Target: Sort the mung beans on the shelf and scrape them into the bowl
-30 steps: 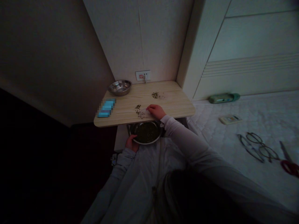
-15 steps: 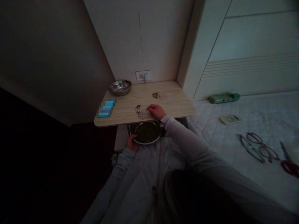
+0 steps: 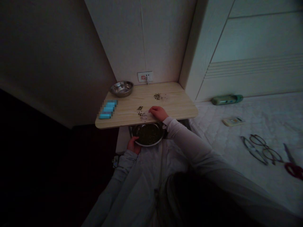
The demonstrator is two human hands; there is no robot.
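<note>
My left hand (image 3: 133, 145) grips the left rim of a metal bowl (image 3: 148, 144), its thumb over the edge. Dark green-brown bits (image 3: 149, 134), too small to name, fill that bowl, which sits partly under the table's front edge. Over the wooden table (image 3: 123, 115) rests my right hand (image 3: 158, 113), fingers curled and pressed together near the tabletop; what they hold, if anything, is too small to make out. Just left of its fingertips lie a small scatter of dark bits (image 3: 140, 108) and some paler, purplish bits (image 3: 143, 116). Another dark pile (image 3: 157, 96) lies farther back.
A second metal bowl (image 3: 122, 89) stands at the table's back left, behind a blurred blue-screened phone (image 3: 108, 109). A plugged wall socket (image 3: 145, 76) is behind. On the white bed at right lie a green object (image 3: 226, 99), a remote (image 3: 234, 121), eyeglasses (image 3: 261, 149) and scissors (image 3: 293, 167).
My right hand's fingers have shifted very slightly above the purplish bits. My left hand and the bowl stay in place.
</note>
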